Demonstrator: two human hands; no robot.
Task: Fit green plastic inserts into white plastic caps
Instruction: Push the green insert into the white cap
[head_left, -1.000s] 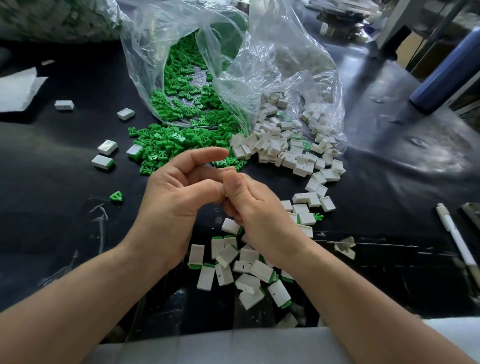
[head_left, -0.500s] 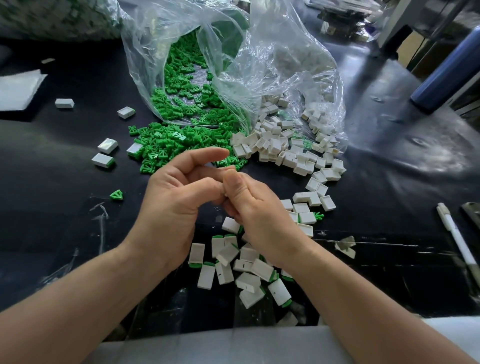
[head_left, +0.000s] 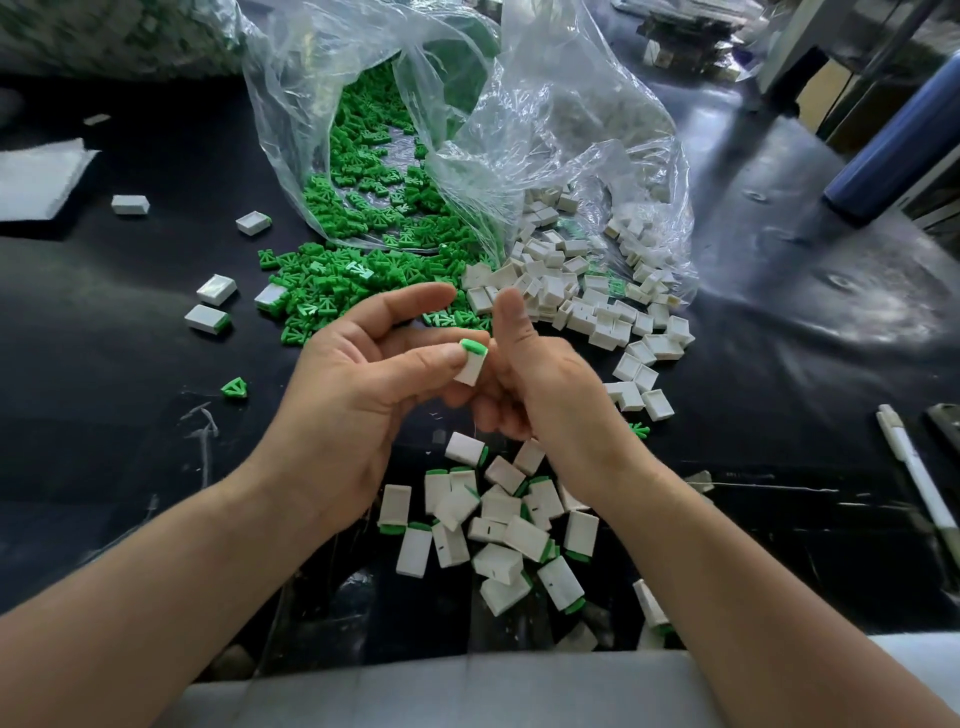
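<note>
Cap (head_left: 471, 370) in left fingers (head_left: 435, 360), right thumb (head_left: 508, 318) up

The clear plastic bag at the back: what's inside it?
Green inserts fill the bag's left side and spill onto the table; white caps lie under its right folds. How deep either heap runs is hidden by crumpled, shiny plastic.

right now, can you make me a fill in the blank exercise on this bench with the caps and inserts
1. The left hand pinches a white cap with a ___ insert in its end.
2. The right hand points its ___ upward, off that cap.
3. The loose green inserts spill from a clear plastic ___ onto the black table.
Missing words: green; thumb; bag.
</note>
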